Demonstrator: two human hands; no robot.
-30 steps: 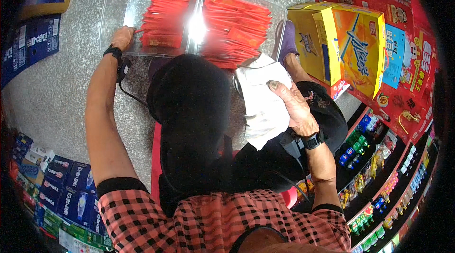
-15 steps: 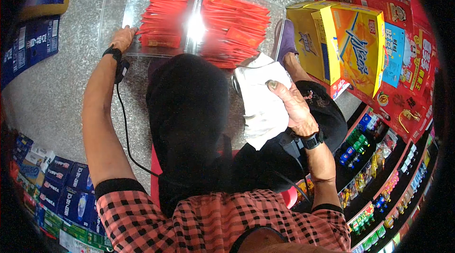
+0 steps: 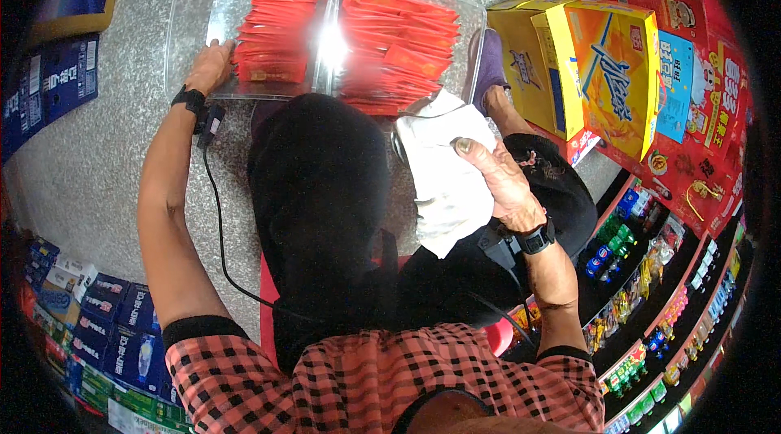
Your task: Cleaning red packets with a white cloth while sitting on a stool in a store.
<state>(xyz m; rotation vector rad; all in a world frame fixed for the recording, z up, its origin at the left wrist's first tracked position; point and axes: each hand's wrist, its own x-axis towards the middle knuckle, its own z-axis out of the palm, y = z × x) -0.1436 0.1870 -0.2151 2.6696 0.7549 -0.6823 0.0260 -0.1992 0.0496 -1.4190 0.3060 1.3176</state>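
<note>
Two clear plastic boxes stand side by side on the floor in front of my knees. Rows of flat red packets (image 3: 281, 23) fill the right part of the left box (image 3: 185, 11). More red packets (image 3: 399, 35) lie in the right box (image 3: 468, 60), some slanted on top. My left hand (image 3: 209, 68) reaches over the left box's near side, beside the packets; its fingertips are mostly hidden. Above my right thigh, my right hand (image 3: 504, 186) is closed on a white cloth (image 3: 447, 174), thumb on top. A dark rounded edge shows at the cloth's left side.
A yellow carton (image 3: 614, 76) and stacked red cartons (image 3: 683, 149) stand at the right. Shelves of small packaged goods (image 3: 634, 271) curve along the lower right. Blue boxes (image 3: 49, 88) are at the far left, more blue cartons (image 3: 122, 328) at the lower left. A black cable (image 3: 218, 222) hangs from my left wrist.
The view has shifted very slightly, so the boxes appear a little further left. Both hands keep nearly the same places, and the white cloth stays in my right hand.
</note>
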